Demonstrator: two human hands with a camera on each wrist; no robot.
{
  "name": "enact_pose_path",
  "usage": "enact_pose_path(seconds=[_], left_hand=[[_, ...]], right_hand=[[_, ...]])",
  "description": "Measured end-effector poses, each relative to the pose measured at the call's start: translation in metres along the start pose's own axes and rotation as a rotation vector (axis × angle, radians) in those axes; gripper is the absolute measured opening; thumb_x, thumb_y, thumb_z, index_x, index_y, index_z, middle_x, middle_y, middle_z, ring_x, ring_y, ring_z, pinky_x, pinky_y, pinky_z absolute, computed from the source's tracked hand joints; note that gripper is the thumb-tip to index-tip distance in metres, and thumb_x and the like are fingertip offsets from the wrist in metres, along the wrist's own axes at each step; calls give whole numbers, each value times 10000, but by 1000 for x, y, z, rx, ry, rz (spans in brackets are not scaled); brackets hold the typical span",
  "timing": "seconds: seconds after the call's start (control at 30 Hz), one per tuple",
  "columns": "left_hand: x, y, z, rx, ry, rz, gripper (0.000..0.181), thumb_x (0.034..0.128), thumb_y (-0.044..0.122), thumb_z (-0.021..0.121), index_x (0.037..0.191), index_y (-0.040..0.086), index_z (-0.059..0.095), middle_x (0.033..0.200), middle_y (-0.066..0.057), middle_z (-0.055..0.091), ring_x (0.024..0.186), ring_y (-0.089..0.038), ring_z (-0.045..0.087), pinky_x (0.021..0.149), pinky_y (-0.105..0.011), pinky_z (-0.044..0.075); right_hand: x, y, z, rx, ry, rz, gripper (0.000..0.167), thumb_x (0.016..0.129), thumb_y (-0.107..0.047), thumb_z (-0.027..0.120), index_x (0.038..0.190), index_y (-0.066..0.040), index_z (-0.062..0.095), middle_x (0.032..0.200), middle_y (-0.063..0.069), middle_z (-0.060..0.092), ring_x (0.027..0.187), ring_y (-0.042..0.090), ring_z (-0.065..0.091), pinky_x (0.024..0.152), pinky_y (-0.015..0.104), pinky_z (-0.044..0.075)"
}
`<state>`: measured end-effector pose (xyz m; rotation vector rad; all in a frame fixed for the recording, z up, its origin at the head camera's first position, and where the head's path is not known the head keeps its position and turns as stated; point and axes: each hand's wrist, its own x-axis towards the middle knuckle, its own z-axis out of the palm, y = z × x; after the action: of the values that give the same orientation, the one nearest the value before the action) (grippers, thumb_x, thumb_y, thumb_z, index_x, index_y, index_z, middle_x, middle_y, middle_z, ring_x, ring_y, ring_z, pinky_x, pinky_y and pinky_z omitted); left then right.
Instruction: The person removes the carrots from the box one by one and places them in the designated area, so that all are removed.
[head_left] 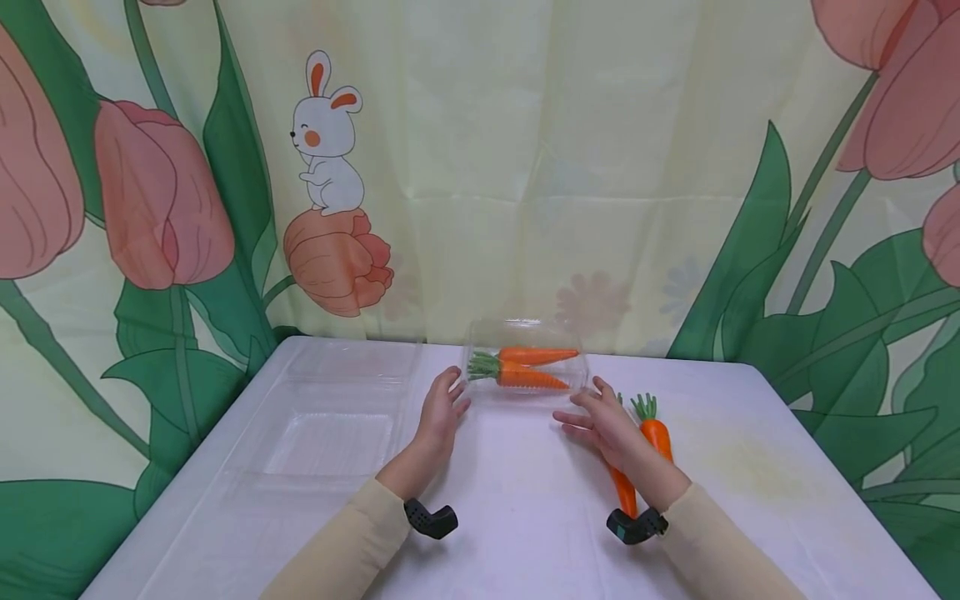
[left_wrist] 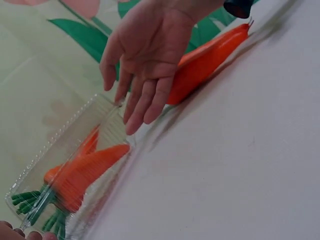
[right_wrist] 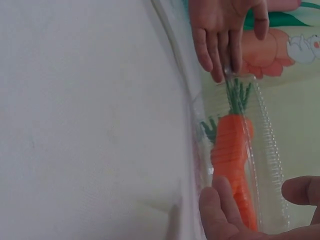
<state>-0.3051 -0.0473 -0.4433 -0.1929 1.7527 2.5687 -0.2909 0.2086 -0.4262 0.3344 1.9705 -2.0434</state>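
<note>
A clear plastic clamshell box (head_left: pixel 525 332) stands at the back of the table, with an orange carrot (head_left: pixel 534 379) and another carrot (head_left: pixel 543 356) inside, their green tops to the left. My left hand (head_left: pixel 437 412) is by the box's left end, fingers nearly straight. At the right end is my right hand (head_left: pixel 609 427), with fingers spread and loosely bent. Each hand's fingertips lie close to the box's edge; whether they touch it I cannot tell. Beside and partly behind my right forearm lie a carrot (head_left: pixel 657 439) and a second one (head_left: pixel 624 490).
Another clear plastic box (head_left: pixel 300 477) lies unfolded on the left of the white-covered table (head_left: pixel 510 533). Behind the table hangs a curtain (head_left: pixel 480 167) printed with tulips and a rabbit. Each wrist wears a black camera band (head_left: pixel 431 520).
</note>
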Motion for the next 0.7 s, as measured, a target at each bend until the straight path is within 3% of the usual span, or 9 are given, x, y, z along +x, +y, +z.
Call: enact_pose_path(seconds=[0.17, 0.4, 0.7], left_hand=[[-6, 1, -5, 13, -7, 8, 591, 1095, 290, 341, 1577, -48, 288, 1654, -218, 285, 1524, -406, 315, 1241, -543, 319], [-18, 2, -11, 25, -1, 13, 590, 1081, 264, 349, 1580, -43, 284, 1665, -216, 262, 1527, -411, 302, 1250, -552, 294], [-36, -5, -9, 143, 13, 50, 599, 1030, 211, 391, 1584, -2, 310, 1668, -194, 271, 1517, -409, 313, 1229, -565, 326]], right_hand=[[-6, 3, 1, 17, -21, -6, 859, 1083, -251, 462, 1638, -237, -194, 1707, 227, 115, 1181, 275, 707, 1044, 372, 538], [-19, 7, 5, 48, -68, -8, 836, 1098, -258, 440, 1637, -224, -199, 1720, 225, 27, 1223, 294, 685, 1055, 395, 532], [-30, 16, 6, 54, -80, -31, 877, 1091, -293, 484, 1634, -266, -205, 1725, 211, 17, 1234, 298, 678, 1071, 410, 522]])
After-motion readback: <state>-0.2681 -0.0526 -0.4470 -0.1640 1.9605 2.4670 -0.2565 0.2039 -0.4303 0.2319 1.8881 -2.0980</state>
